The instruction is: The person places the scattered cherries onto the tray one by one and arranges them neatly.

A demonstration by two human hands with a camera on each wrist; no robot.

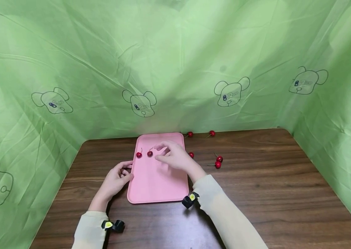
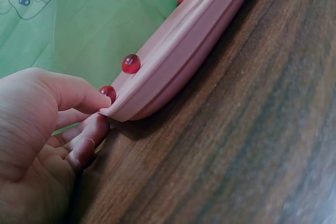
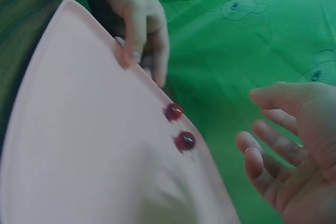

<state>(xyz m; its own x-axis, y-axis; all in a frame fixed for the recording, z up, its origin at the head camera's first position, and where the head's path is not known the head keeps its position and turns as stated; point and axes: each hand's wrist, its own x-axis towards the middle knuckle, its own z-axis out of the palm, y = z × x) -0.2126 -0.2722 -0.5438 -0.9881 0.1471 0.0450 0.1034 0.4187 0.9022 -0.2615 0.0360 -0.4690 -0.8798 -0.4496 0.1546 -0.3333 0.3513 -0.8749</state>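
A pink tray (image 1: pixel 157 188) lies on the table, its left rim pinched by my left hand (image 1: pixel 114 180). In the left wrist view the thumb is on top of the rim and the other fingers are below it. Two red cherries with stems, a left one (image 1: pixel 139 155) and a right one (image 1: pixel 150 154), lie on the tray's left side. My right hand (image 1: pixel 173 156) hovers over the tray just right of these cherries. In the right wrist view its fingers (image 3: pixel 275 95) are loosely bent and apart, with nothing between them.
Right of the tray on the wooden table (image 1: pixel 256 173), several more cherries lie about: one by the far corner (image 1: pixel 190 134), another at the back edge (image 1: pixel 212 133), one by the right forearm (image 1: pixel 191 155) and a touching pair (image 1: pixel 219 162). Green cloth (image 1: pixel 175 69) hangs behind and at both sides.
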